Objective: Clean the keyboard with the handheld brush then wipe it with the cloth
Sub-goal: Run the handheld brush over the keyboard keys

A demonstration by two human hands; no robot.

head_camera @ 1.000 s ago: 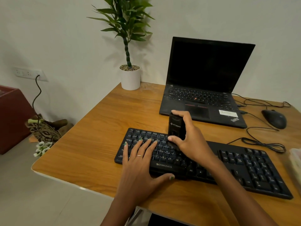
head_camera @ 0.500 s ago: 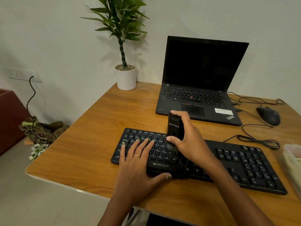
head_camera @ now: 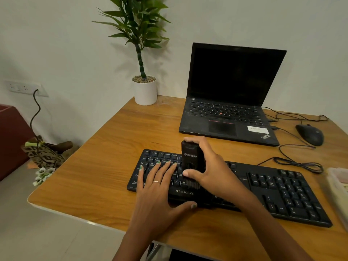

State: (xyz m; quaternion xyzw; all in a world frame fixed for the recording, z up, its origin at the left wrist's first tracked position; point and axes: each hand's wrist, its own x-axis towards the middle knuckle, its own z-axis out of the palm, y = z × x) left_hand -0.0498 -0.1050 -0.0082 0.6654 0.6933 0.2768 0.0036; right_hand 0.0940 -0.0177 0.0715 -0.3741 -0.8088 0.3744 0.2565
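The black full-size plastic keyboard (head_camera: pixel 282 187) lay along the near edge of the wooden desk (head_camera: pixel 113 147), and the black boxy handheld brush (head_camera: pixel 192 159) stood upright on its middle keys, the bristles touching the row just below the thumb of the right hand (head_camera: pixel 212 172). This hand was curled round the brush body, thumb on the near face and the other fingers over the top and far side. The left hand (head_camera: pixel 160 183) lay flat beside it, fingers straight and spread on the left keys, thumb hooked on the front edge.

I judged the brushing step as unfinished. The spread fingers covered many keys, so dust under them could be missed. If the left hand lifted, a hard stroke could push the keyboard toward the coiled black cable (head_camera: pixel 299 164) behind the right fingers. Too much pressure might pull a keycap loose. Dust could also travel to the open black laptop (head_camera: pixel 231 91) beyond the fingertips. A pale container (head_camera: pixel 339 187) sat at the far right; whether it held the cloth I could not tell.
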